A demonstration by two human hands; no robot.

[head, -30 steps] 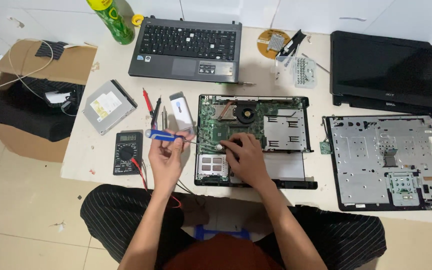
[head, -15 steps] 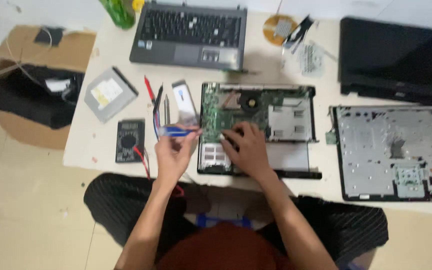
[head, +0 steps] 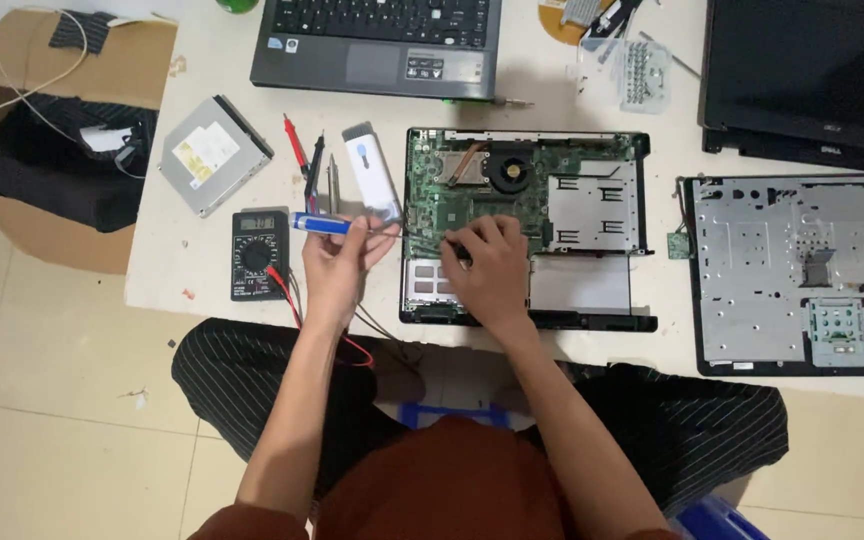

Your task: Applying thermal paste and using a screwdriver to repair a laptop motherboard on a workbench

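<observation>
Green circuit board fills the open laptop base point(head: 527, 225), which lies on the white table point(head: 202, 260) right in front of the person. The right hand point(head: 492, 270) rests on the board's lower left part, fingers curled down onto it; whether they pinch anything cannot be told. The left hand point(head: 337, 265) is closed around a blue screwdriver point(head: 324, 224), held level just left of the base with its tip pointing toward the board.

Left of that hand sit a black meter point(head: 258, 252) with red and black leads, 2 probes point(head: 304, 158) and a white and blue stick-shaped device point(head: 369, 182). A grey disc drive point(head: 214, 153) lies further left. A cardboard box point(head: 72, 140) at the table's left edge holds dark cloth and cables. A clear tray point(head: 642, 72) at the top holds small screws. A keyboard deck point(head: 380, 40), a black screen panel point(head: 807, 80) and a grey bottom cover point(head: 797, 270) lie around the base.
</observation>
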